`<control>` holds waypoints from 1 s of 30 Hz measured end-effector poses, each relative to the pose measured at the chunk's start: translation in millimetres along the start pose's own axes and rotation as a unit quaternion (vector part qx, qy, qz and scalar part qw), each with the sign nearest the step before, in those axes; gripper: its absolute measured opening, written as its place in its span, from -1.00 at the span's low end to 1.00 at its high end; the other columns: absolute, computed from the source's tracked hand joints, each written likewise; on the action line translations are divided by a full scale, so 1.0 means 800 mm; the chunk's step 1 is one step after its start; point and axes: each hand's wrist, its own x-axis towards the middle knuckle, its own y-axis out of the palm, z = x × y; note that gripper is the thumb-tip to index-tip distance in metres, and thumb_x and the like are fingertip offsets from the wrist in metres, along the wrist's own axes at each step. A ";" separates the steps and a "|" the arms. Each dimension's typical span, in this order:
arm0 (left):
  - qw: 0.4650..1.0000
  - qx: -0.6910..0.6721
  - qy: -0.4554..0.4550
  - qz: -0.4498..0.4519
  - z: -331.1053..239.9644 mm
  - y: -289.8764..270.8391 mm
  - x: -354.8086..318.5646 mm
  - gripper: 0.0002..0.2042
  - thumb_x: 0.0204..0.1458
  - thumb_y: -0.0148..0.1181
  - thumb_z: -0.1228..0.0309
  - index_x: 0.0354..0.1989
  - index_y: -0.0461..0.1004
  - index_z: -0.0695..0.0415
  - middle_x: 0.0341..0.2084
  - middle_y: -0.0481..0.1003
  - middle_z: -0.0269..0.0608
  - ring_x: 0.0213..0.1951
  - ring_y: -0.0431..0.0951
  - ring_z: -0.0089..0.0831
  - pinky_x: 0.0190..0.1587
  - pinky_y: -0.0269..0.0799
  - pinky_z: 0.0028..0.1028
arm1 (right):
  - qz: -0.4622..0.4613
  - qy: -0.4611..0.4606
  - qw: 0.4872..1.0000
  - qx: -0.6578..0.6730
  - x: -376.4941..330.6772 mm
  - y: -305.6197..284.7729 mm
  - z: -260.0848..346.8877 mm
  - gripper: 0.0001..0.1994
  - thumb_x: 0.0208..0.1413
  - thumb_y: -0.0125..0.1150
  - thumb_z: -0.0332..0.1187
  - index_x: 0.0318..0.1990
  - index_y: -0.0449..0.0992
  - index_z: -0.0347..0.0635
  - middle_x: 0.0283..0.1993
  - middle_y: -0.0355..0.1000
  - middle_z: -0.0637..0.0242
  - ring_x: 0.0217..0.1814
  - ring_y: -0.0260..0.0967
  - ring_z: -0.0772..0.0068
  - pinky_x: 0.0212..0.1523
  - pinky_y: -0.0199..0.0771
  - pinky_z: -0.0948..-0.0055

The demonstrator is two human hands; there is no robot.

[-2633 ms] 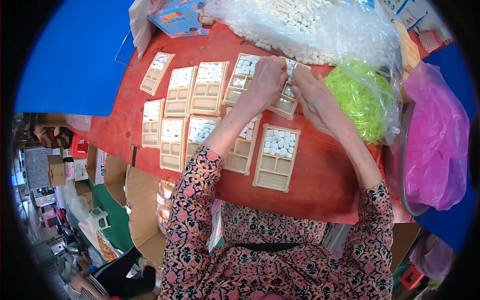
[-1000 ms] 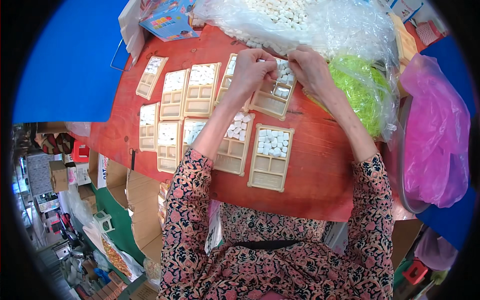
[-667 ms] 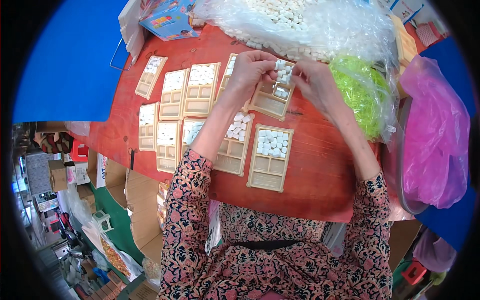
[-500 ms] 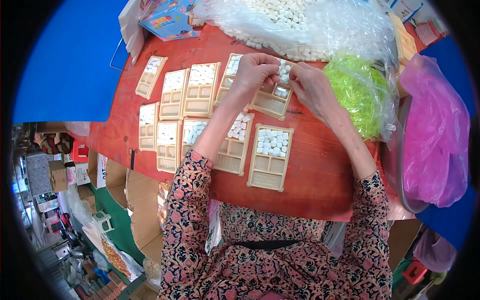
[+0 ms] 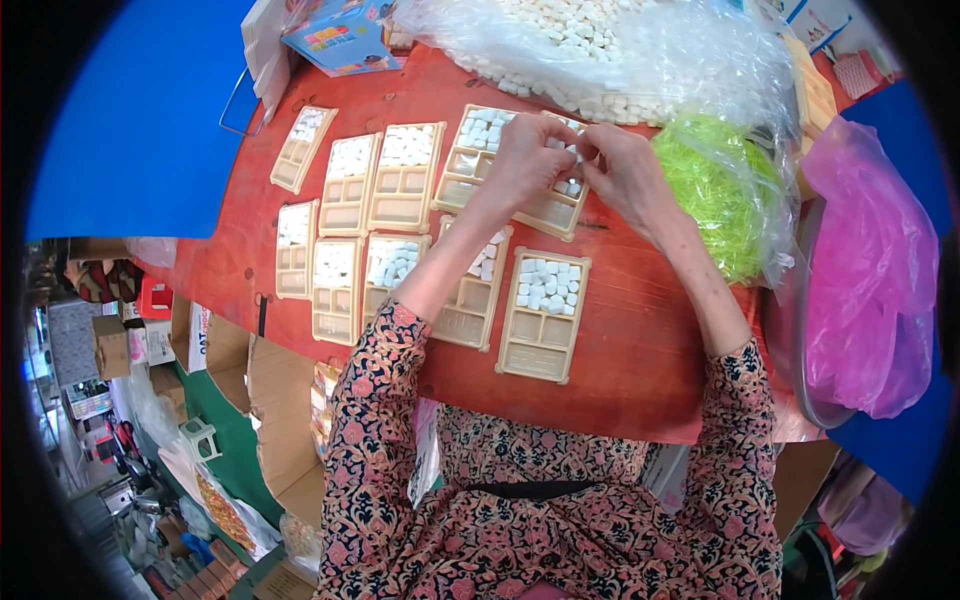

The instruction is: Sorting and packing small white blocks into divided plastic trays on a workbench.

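Both hands meet over the far end of a beige compartment tray [image 5: 549,213]. My left hand [image 5: 530,158] is closed in a pinch, its fingertips close to those of my right hand [image 5: 622,168], also pinched. White pieces like small marshmallows [image 5: 570,187] show just below and between the fingertips; whether one is held cannot be told. My hands partly cover this tray. Left of it stands another tray [image 5: 458,192] with white pieces in its large far compartment. Nearer to me lies a tray [image 5: 535,362] with its far compartment filled and the other compartments bare.
Several more filled trays [image 5: 400,210] stand in rows on the left of the red table [image 5: 640,370]. A big clear bag of white pieces [image 5: 600,60] lies at the back. To the right are a bag of lime-green shreds [image 5: 710,200], a pink bag [image 5: 865,280] and a metal basin [image 5: 800,330].
My left hand has moved slightly right and down, toward my right hand, and the fingertips are now closer together. The trays stay in place.
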 end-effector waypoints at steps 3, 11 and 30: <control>1.000 0.004 0.015 -0.020 -0.009 0.002 -0.004 -0.80 -0.17 0.15 0.63 -0.32 0.56 0.38 -0.64 0.52 -0.19 -0.59 0.52 -0.55 -0.55 0.42 -0.57 | -0.015 0.008 0.999 0.047 0.004 0.003 0.001 -0.90 -0.10 0.16 -0.54 -0.38 0.44 -0.34 -0.38 0.43 0.01 -0.37 0.43 0.00 -0.36 0.40 0.20; 0.976 -0.214 -0.031 0.026 -0.030 -0.017 -0.017 -0.81 0.07 0.10 0.48 -0.21 0.49 0.34 -0.46 0.53 -0.24 -0.47 0.53 -0.60 -0.38 0.51 -0.62 | -0.071 0.056 0.977 0.192 0.015 0.005 0.021 -0.86 0.02 0.06 -0.67 -0.27 0.51 -0.35 -0.43 0.50 0.38 -0.42 0.44 0.63 -0.39 0.43 0.62; 0.916 -0.392 -0.012 -0.083 -0.094 -0.066 0.064 -0.89 0.05 0.09 0.65 -0.28 0.43 0.46 -0.36 0.47 -0.05 -0.30 0.58 -0.17 -0.12 0.60 -0.37 | -0.106 0.166 0.927 0.319 0.003 -0.003 -0.011 -0.90 0.02 0.13 -0.59 -0.31 0.55 -0.35 -0.48 0.49 0.41 -0.48 0.34 0.71 -0.46 0.33 0.65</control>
